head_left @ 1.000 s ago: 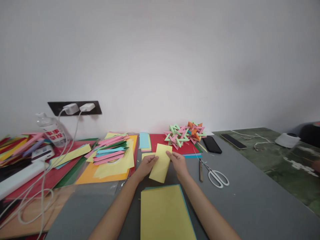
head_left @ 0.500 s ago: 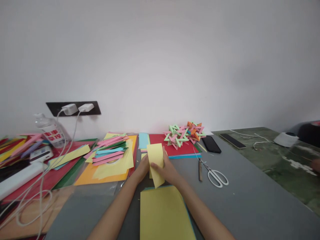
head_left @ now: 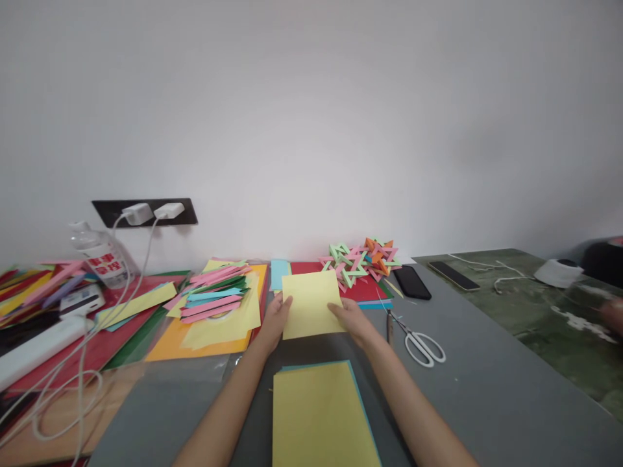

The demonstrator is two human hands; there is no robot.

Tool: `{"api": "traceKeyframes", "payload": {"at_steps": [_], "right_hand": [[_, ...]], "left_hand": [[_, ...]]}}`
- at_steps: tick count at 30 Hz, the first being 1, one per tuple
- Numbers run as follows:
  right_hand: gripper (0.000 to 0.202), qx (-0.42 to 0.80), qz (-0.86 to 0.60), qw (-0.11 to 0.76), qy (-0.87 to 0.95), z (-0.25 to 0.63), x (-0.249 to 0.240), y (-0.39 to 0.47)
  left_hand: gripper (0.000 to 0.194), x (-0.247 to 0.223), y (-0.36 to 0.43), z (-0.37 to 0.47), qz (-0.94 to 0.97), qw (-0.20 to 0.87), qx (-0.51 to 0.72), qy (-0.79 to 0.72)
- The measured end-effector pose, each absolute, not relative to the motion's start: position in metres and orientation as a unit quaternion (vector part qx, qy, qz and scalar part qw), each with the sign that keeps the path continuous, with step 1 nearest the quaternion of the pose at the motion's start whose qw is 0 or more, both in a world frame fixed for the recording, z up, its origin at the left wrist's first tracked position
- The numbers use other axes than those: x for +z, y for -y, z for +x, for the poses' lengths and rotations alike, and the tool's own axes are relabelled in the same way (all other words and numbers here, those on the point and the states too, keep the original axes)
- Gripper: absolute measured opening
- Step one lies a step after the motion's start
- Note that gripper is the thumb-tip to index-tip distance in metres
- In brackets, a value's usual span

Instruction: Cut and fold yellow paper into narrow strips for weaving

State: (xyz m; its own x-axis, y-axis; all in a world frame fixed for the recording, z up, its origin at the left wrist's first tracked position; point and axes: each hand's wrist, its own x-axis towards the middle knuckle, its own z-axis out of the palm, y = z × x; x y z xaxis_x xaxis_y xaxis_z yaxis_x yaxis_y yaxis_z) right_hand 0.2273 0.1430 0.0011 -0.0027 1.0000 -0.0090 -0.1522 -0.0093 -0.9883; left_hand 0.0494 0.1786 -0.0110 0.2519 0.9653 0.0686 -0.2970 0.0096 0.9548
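A flat, pale yellow sheet (head_left: pixel 311 305) is held up between my two hands above the grey mat. My left hand (head_left: pixel 277 318) pinches its left edge, thumb on the front face. On the opposite edge, my right hand (head_left: pixel 353 318) grips the paper the same way. Nearer to me lies a stack of larger yellow sheets (head_left: pixel 318 415) with blue paper showing at its edges. Folded paper stars in green, pink and orange (head_left: pixel 345 263) sit behind the held sheet, on red paper (head_left: pixel 372 288).
White-handled scissors (head_left: pixel 423 347) and a craft knife (head_left: pixel 390 327) lie to the right, below a black phone (head_left: pixel 412 282). Coloured strips (head_left: pixel 214 292), a bottle (head_left: pixel 104 259) and white cables (head_left: pixel 80 363) are on the left. Another person's hand (head_left: pixel 612 316) shows at the far right.
The yellow paper, earlier narrow and upright between my hands, now shows as a wide flat sheet. My hands have moved apart to its two sides.
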Motion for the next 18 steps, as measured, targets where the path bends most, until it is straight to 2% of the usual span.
{"api": "traceKeyframes", "payload": {"at_steps": [2, 5, 8, 12, 18], "right_hand": [[0.031, 0.489, -0.486, 0.537, 0.486, 0.229, -0.001, -0.145], [0.027, 0.344, -0.537, 0.544, 0.545, 0.223, 0.003, -0.144], [0.031, 0.249, -0.528, 0.546, 0.600, 0.208, 0.012, -0.135], [0.042, 0.223, -0.495, 0.539, 0.644, 0.180, 0.022, -0.116], [0.048, 0.203, -0.439, 0.509, 0.712, 0.159, 0.027, -0.099]], "left_hand": [[0.046, -0.011, -0.178, 0.049, 0.485, 0.632, 0.504, -0.333], [0.051, -0.011, -0.177, 0.050, 0.506, 0.650, 0.472, -0.314], [0.056, -0.012, -0.176, 0.052, 0.523, 0.652, 0.460, -0.300], [0.054, -0.011, -0.174, 0.056, 0.513, 0.637, 0.487, -0.307], [0.043, 0.000, -0.171, 0.056, 0.469, 0.675, 0.484, -0.301]]}}
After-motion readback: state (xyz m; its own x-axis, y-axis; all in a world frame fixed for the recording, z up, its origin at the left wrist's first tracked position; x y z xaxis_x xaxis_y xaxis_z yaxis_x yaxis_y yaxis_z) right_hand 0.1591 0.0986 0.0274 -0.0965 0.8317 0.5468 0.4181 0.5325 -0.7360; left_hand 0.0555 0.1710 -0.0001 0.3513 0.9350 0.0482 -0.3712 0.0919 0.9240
